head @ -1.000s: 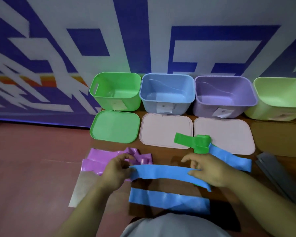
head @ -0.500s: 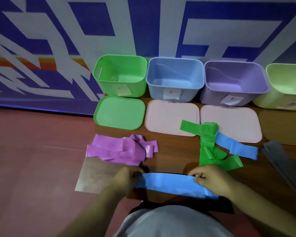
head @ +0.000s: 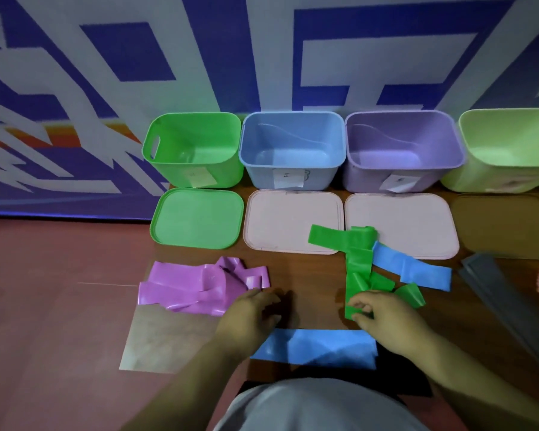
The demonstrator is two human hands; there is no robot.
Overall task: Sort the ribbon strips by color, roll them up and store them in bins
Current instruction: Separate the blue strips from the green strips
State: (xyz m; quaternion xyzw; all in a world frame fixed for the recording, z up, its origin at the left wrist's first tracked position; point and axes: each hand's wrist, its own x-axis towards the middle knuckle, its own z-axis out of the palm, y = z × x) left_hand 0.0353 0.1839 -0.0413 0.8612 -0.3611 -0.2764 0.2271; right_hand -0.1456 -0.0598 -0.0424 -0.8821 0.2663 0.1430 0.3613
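The right hand [head: 383,318] pinches the near end of the green ribbon [head: 358,262] between thumb and fingertips. That ribbon's far end lies over a pink lid [head: 280,219]. The left hand [head: 252,312] hovers just beside the purple ribbons [head: 187,287], fingers loosely curled and, as far as the blur allows, holding nothing. A blue ribbon [head: 318,346] lies flat on the table [head: 305,275] between the wrists. The green bin [head: 193,147], blue bin [head: 293,144] and purple bin [head: 402,141] stand open at the back
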